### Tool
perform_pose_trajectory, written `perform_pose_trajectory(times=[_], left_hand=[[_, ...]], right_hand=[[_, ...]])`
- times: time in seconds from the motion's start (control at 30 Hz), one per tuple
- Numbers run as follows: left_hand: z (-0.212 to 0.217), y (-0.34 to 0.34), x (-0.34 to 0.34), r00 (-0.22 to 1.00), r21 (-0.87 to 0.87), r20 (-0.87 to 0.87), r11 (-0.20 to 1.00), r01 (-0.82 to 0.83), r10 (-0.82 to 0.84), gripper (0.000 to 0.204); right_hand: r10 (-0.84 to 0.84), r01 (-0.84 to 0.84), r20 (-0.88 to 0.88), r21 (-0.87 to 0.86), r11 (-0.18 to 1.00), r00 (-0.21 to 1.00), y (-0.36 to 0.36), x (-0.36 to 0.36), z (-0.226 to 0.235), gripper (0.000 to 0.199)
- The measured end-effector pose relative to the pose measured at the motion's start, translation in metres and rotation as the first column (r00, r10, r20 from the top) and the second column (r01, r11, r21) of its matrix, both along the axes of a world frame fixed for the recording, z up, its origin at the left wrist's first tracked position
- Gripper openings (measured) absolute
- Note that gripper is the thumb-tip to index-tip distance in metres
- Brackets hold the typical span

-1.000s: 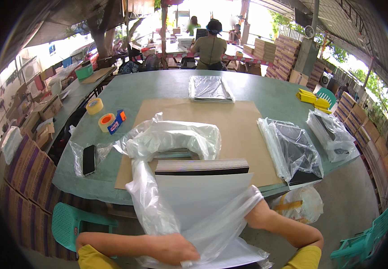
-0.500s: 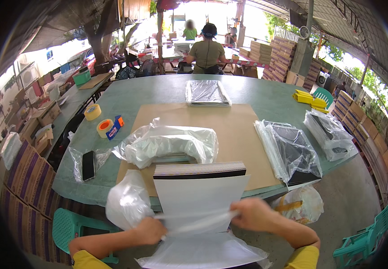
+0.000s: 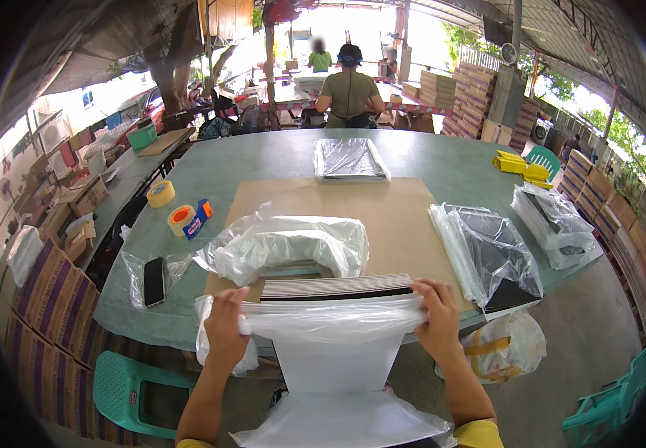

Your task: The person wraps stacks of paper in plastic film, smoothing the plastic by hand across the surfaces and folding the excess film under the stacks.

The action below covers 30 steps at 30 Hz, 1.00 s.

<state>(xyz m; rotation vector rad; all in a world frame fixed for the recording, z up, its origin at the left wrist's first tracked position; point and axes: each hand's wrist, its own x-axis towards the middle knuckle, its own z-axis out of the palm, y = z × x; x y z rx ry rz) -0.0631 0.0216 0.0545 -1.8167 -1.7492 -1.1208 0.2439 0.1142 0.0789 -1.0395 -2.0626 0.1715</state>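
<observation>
A stack of thin boards with pale and black edges leans at the table's near edge, its white face toward me. Across the upper part of that face stretches the bunched rim of a clear plastic bag. My left hand is closed on the bag's rim at the stack's left corner. At the right corner, my right hand grips the other end of the rim with curled fingers. More clear plastic spreads over my lap below the stack. The thumbs are partly hidden.
On the green table lie a brown board, crumpled plastic, wrapped packs, tape rolls, a phone and yellow bundles. Green stools and stacked cartons flank it. People work beyond.
Both hands have moved up and apart, drawing the bag's rim from mid-face to near the stack's upper edge. The plastic is now spread wide across the stack.
</observation>
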Motion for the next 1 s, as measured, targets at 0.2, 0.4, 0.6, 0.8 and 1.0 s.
perform_pose_trajectory(times=[0.2,0.4,0.6,0.8,1.0], left_hand=[[0.003,-0.007,0.005,0.996,-0.297,-0.062,0.954,0.042,-0.064,0.075],[0.01,-0.024,0.01,0.99,-0.199,0.082,0.972,0.126,-0.112,0.066],[0.031,-0.027,0.02,0.962,-0.025,0.042,0.962,0.27,-0.269,0.05],[0.025,-0.022,0.006,0.927,-0.066,0.115,0.928,0.366,-0.357,0.036],[0.003,-0.036,-0.033,0.167,-0.065,0.977,0.57,0.819,-0.129,0.034]], right_hand=[[0.006,-0.002,0.09,-0.046,0.999,0.996,0.0,0.014,-0.01,0.069],[0.03,-0.024,0.082,-0.067,0.997,0.996,-0.015,0.02,-0.003,0.065],[0.02,-0.017,-0.094,0.029,0.999,0.995,-0.016,0.027,-0.012,0.052],[0.134,-0.216,-0.269,-0.303,0.928,0.954,-0.014,0.043,0.002,0.038],[0.063,-0.768,-0.779,-0.596,0.234,0.624,0.002,0.077,-0.035,0.02]])
